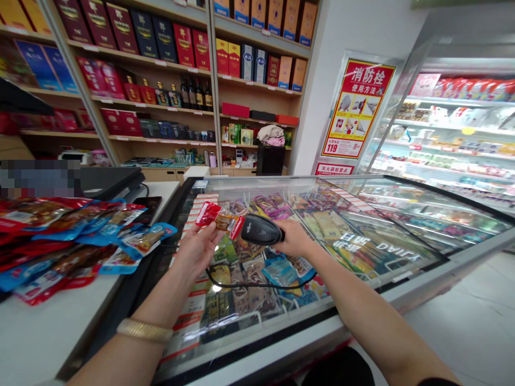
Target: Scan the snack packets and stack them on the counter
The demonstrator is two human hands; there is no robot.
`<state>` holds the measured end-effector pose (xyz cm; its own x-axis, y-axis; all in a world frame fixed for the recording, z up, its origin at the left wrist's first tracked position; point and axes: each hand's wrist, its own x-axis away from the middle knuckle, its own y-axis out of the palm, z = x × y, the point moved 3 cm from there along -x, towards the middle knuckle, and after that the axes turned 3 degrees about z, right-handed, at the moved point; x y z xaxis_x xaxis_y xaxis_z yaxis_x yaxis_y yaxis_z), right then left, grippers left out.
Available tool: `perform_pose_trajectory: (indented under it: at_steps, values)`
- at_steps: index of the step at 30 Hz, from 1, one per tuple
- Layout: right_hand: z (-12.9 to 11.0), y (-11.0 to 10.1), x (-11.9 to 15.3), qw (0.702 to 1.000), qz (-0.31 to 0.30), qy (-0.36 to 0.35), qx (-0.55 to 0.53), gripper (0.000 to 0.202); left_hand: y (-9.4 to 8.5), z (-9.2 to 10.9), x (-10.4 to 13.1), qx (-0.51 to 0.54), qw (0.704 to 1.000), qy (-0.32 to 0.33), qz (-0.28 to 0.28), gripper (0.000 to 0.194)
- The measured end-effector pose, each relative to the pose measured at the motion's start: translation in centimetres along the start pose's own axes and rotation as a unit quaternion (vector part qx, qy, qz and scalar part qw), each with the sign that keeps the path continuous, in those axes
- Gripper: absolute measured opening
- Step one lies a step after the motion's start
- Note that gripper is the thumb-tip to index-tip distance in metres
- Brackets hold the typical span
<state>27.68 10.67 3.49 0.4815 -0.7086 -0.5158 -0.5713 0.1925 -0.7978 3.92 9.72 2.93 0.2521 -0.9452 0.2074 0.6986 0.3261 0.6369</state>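
Above the glass lid of a chest freezer, my left hand point(201, 247) holds up a small red snack packet point(219, 219) with a clear window showing brown food. Facing it from the right is a black barcode scanner point(260, 229), its head close to the packet's edge. My right hand point(293, 236) is closed around the scanner's handle, which the hand mostly hides. A black cable point(261, 287) loops over the glass below. To the left, a heap of red and blue snack packets point(80, 236) lies on a white counter point(36, 332).
Packaged frozen goods show through the freezer's glass lid point(362, 257). Behind it stand shelves point(161, 64) of boxed bottles. A red fire-hydrant poster point(354, 107) hangs on the wall, with a lit refrigerated display point(454, 128) at the right. A dark flat device point(112, 179) sits behind the packets.
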Motion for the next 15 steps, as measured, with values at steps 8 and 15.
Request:
perform_pose_trajectory:
  at_steps: [8,15]
  values:
    - [-0.2,-0.2,0.0,1.000,0.009,0.007,-0.005,0.019,0.0,0.2,0.1,0.012,1.000,0.002,0.001,0.022]
    - [2.4,-2.3,0.2,0.993,0.101,0.043,0.038,0.024,-0.1,-0.4,-0.3,0.015,1.000,0.020,0.000,0.021]
